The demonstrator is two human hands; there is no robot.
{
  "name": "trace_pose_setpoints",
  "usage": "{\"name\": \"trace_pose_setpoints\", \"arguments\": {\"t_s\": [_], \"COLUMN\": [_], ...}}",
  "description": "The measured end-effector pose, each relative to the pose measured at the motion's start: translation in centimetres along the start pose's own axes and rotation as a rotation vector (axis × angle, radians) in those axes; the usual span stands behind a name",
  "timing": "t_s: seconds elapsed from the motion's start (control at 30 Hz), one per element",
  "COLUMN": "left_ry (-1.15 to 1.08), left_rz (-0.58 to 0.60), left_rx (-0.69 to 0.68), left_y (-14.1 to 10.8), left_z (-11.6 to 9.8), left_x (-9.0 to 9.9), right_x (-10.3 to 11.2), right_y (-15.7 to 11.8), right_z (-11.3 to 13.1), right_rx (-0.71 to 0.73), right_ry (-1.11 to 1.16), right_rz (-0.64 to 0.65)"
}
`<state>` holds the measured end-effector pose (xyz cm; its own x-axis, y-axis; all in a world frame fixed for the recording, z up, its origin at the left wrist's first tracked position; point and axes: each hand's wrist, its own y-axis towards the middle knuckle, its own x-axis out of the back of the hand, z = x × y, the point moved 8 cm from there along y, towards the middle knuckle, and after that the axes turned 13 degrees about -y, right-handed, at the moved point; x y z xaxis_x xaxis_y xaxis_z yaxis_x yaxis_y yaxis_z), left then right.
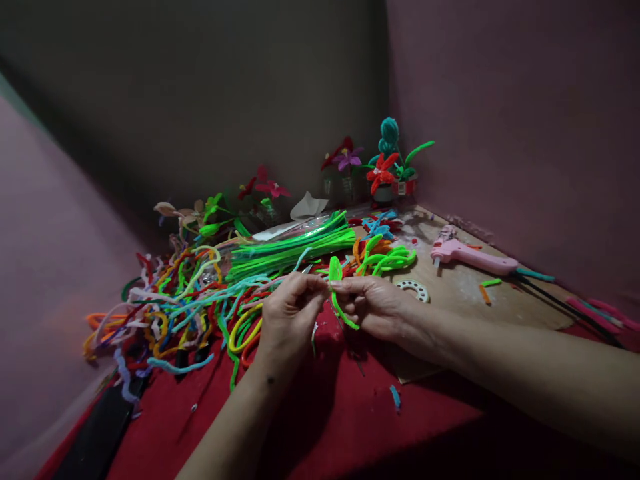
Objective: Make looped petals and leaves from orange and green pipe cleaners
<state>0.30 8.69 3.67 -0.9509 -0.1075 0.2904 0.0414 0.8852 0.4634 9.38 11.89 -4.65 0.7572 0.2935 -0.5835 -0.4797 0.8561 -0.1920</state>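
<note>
A bright green pipe cleaner [336, 268] is bent into a narrow leaf-like loop, with its tail hanging below. My right hand [375, 308] pinches it at the base of the loop between thumb and fingers. Fingertips of my left hand [295, 308] are closed at the same spot from the other side, touching or nearly touching those of the right. What exactly lies between the left fingertips is partly hidden. Close behind the right hand rest more bent green pipe cleaners [397, 260]. A white ring with holes [414, 290] is beside the right wrist.
A tangle of colored pipe cleaners [185, 307] covers the left side, below a bundle of straight green ones [295, 250]. A pink glue gun [473, 257] lies on a board [505, 303] at right. Pipe-cleaner flowers [383, 172] stand along the back. Red cloth [350, 427] spreads in front.
</note>
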Motion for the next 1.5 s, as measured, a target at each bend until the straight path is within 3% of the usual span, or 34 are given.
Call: {"name": "trace_pose_setpoints", "arguments": {"t_s": [0.13,0.37,0.43,0.5,0.63,0.7,0.8,1.0,1.4,1.5], "left_ry": [0.267,0.446,0.408,0.292,-0.182,-0.413,-0.570,-0.509,-0.093,-0.105], "left_rz": [0.066,0.134,0.134,0.097,0.010,0.094,0.234,0.284,0.339,0.345], "left_rx": [-0.270,-0.364,-0.315,-0.183,0.274,0.454,0.581,0.616,0.500,0.492], "left_y": [-0.6,-1.0,-0.8,-0.2,0.4,0.2,-0.4,-0.8,-0.5,-0.5], "left_z": [-1.9,-2.0,-1.7,-1.0,2.1,3.1,3.6,3.8,1.9,1.7], "left_x": [-0.8,-1.9,-1.7,-0.8,1.2,0.5,-0.7,-1.1,-0.2,-0.2], "right_x": [0.1,-0.4,-0.3,-0.3,-1.0,-1.5,-1.8,-2.2,-3.0,-3.0], "right_y": [-0.1,-0.1,-0.2,-0.3,-1.0,-1.4,-1.6,-1.7,-2.6,-2.8], "right_z": [-0.4,-0.6,-0.5,-0.2,0.4,0.3,0.1,0.2,0.5,1.3], "right_rx": [-0.048,-0.082,-0.074,-0.050,0.032,0.047,0.046,0.089,0.122,0.246], "right_ry": [0.015,-0.005,-0.054,-0.149,-0.393,-0.478,-0.539,-0.662,-0.789,-0.843], "right_rz": [-0.002,0.061,0.040,0.018,0.085,0.142,0.178,0.243,0.181,0.155]}}
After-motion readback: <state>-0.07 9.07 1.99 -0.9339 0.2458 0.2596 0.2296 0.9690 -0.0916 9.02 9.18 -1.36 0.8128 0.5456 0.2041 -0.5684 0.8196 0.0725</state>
